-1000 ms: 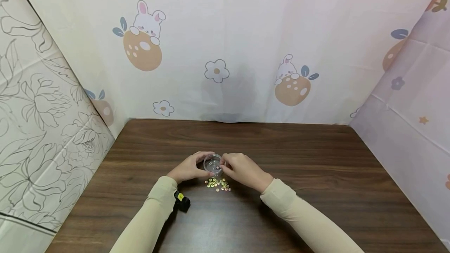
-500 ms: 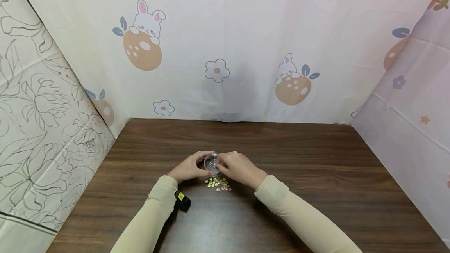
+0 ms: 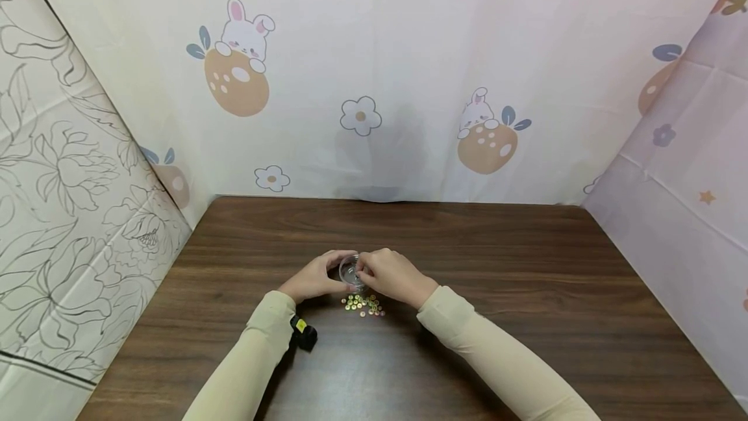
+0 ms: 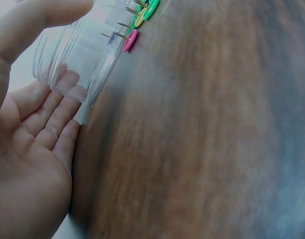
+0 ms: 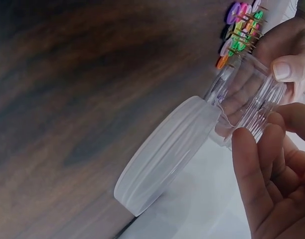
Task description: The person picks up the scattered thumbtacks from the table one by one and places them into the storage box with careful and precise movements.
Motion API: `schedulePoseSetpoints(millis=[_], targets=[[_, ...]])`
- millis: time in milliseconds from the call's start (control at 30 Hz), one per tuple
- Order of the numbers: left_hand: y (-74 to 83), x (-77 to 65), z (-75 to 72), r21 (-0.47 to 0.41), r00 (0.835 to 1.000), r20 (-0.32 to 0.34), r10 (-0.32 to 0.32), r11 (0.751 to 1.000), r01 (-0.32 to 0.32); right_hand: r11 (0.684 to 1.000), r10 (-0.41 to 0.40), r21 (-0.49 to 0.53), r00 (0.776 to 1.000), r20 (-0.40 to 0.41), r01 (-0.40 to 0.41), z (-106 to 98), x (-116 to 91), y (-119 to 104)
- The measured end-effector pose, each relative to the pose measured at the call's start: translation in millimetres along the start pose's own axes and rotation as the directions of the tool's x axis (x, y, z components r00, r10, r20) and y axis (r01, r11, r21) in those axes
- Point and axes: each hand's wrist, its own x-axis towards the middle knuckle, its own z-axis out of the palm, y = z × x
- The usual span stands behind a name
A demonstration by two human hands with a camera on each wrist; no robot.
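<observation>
A clear plastic jar [image 3: 348,271] stands on the brown table, its mouth up. My left hand [image 3: 315,276] holds it from the left, thumb on the near side and fingers round the far side. Over the mouth is my right hand [image 3: 391,276], with thumb and fingertips drawn together in a pinch. In the right wrist view the right fingertips [image 5: 247,142] are at the jar's ridged rim; what lies between them is hidden. Several colourful thumbtacks [image 3: 363,305] lie just in front of the jar. In the right wrist view the thumbtacks [image 5: 237,37] have their pins up.
In the right wrist view a frosted round lid-like piece [image 5: 167,154] is beside the jar on the table. A black device with a yellow mark [image 3: 304,335] is at the left wrist. A patterned curtain [image 3: 315,83] hangs behind the wooden table [image 3: 497,258].
My right hand has moved slightly left, further over the jar's mouth, with a thumbtack seen at its fingertips a second ago. My left hand and the jar have stayed in place.
</observation>
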Motion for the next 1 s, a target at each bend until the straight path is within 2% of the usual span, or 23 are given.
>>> schedulePoseSetpoints(millis=[267, 633, 1000], targets=[[22.6, -8.3, -2.7, -0.030, 1.000, 0.025, 0.005, 1.000, -0.004, 1.000, 0.013, 0.007, 1.000, 0.017, -0.013, 1.1, 1.5, 0.8], [23.4, -9.7, -1.9, -0.036, 1.000, 0.021, 0.024, 0.999, -0.023, 0.999, -0.008, 0.039, 1.000, 0.001, 0.008, -7.2, -6.0, -4.0], [24.2, -10.1, -1.8, -0.028, 0.999, 0.024, 0.024, 0.999, -0.024, 1.000, -0.014, 0.002, 1.000, -0.007, 0.014, -13.0, -20.2, -3.7]])
